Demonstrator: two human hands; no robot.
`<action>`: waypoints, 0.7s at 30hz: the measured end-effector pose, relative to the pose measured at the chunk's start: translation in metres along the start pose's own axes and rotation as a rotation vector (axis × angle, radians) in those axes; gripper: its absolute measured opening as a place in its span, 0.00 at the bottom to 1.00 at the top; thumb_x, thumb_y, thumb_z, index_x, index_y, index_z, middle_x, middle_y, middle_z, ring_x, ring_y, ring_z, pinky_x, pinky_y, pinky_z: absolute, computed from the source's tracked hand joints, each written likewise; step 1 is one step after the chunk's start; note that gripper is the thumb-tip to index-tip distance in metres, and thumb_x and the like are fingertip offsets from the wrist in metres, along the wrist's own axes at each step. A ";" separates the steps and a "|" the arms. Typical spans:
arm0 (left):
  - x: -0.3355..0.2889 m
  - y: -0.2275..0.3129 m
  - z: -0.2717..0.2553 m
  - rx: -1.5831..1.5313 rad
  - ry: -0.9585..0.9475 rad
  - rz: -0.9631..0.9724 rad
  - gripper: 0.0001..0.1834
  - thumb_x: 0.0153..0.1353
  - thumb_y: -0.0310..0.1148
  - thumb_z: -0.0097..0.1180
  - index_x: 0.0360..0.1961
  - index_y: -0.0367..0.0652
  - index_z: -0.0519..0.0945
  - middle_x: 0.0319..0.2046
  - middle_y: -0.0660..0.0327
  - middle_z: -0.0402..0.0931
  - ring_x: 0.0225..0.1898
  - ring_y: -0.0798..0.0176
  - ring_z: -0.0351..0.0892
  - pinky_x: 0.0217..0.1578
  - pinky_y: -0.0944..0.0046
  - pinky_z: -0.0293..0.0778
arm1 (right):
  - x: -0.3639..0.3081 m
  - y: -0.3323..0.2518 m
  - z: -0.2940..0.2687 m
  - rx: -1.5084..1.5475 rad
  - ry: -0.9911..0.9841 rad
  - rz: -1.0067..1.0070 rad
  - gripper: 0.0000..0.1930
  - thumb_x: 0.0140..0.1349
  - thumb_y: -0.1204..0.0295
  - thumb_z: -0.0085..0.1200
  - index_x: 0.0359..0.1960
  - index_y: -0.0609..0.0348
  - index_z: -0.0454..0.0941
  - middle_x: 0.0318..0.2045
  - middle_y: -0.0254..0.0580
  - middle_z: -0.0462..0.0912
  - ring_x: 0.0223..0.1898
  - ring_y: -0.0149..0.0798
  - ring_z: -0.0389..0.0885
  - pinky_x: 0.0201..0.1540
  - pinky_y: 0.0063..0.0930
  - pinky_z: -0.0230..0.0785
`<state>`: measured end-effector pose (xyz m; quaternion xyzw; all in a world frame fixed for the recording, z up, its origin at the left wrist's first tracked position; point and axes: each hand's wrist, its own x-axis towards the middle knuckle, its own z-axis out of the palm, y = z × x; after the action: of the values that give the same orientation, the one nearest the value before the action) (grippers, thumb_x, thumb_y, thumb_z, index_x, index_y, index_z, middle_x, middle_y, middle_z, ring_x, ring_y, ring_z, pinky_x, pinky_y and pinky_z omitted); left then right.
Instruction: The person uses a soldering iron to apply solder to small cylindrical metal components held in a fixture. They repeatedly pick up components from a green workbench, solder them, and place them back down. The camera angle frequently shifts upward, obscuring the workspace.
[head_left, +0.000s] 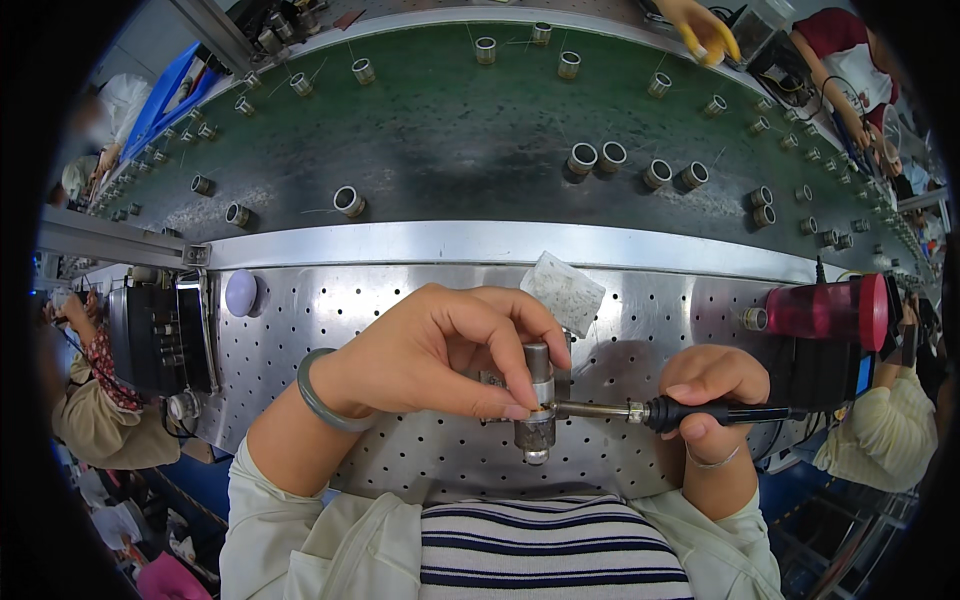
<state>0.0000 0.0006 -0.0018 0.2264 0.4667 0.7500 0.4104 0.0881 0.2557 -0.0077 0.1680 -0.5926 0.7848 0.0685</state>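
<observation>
In my right hand [712,392] is a soldering iron [690,412], its dark handle between thumb and fingers. Its metal barrel points left, the tip end at the side of an upright metal cylinder [537,400] in front of me. My left hand [460,350] comes over from the left, thumb and index fingertip pinched together against the cylinder's near-left side. Whatever lies in that pinch is too small to make out. A narrower grey post forms the cylinder's top, and a shiny rounded end shows below. Behind it lies a stained, whitish square pad [563,290].
Beyond the perforated metal bench [300,300], a green conveyor belt [420,130] carries several small metal cylinders. A purple round object [241,293] sits left, near a black device [150,335]. A red translucent container [825,312] lies right. Co-workers are around; a yellow-gloved hand [703,35] is across the belt.
</observation>
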 end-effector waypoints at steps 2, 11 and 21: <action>0.000 0.000 0.000 -0.004 -0.002 -0.003 0.08 0.40 0.16 0.64 0.24 0.39 0.82 0.41 0.50 0.74 0.44 0.60 0.72 0.46 0.67 0.67 | 0.000 0.000 -0.001 -0.014 -0.016 -0.006 0.11 0.41 0.81 0.63 0.28 0.70 0.77 0.18 0.45 0.77 0.16 0.35 0.73 0.20 0.22 0.63; 0.001 0.003 0.001 -0.119 -0.006 -0.063 0.19 0.50 0.17 0.58 0.46 0.35 0.77 0.43 0.53 0.73 0.45 0.66 0.73 0.41 0.71 0.73 | 0.003 -0.004 -0.003 -0.126 -0.073 -0.047 0.10 0.42 0.79 0.63 0.28 0.68 0.77 0.17 0.44 0.76 0.16 0.36 0.74 0.20 0.23 0.64; 0.004 0.009 0.005 -0.116 0.023 -0.156 0.33 0.46 0.17 0.61 0.56 0.29 0.66 0.38 0.49 0.76 0.41 0.66 0.75 0.34 0.76 0.72 | 0.005 -0.005 -0.003 -0.210 -0.115 -0.129 0.10 0.43 0.78 0.64 0.26 0.67 0.76 0.16 0.43 0.76 0.15 0.37 0.74 0.18 0.23 0.64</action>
<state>-0.0024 0.0049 0.0082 0.1566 0.4433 0.7442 0.4745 0.0841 0.2592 -0.0018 0.2421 -0.6625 0.7015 0.1019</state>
